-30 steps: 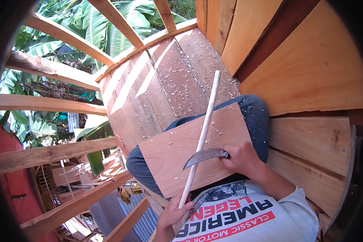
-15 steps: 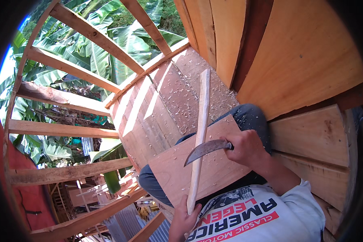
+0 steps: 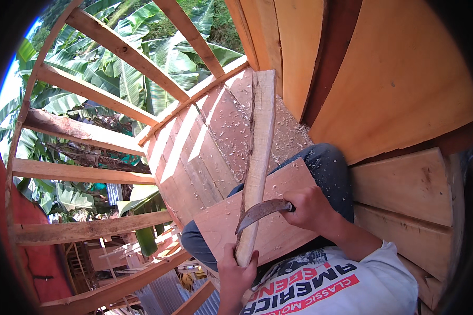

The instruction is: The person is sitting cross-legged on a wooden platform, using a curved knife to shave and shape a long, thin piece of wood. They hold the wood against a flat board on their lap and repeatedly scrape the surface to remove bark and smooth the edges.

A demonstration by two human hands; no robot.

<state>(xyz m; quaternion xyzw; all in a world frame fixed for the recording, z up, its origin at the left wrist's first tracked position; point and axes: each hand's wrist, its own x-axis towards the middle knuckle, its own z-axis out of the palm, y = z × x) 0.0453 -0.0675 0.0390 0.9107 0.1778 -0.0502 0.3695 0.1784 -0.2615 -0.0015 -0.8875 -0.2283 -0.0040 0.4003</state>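
Observation:
Closed around the near end of a long pale piece of wood (image 3: 258, 157) is my left hand (image 3: 237, 270). The piece slants up and away from me, with a rough dark bark edge on its left side. My right hand (image 3: 312, 207) grips the dark handle of a curved knife (image 3: 263, 211). Its blade lies across the wood, a little above my left hand, tip pointing left. Under both, a flat wooden board (image 3: 284, 233) rests over my lap, with a few small shavings on it.
Shavings litter the plank floor (image 3: 215, 152) beyond my knees. A wooden slat railing (image 3: 89, 173) runs along the left, with banana leaves (image 3: 168, 63) behind it. Upright wooden wall panels (image 3: 399, 79) stand close on the right.
The wood has turned, now showing a broader face and its bark edge, and its far end reaches higher. The knife and right hand have shifted slightly down and left; my left hand moved slightly up.

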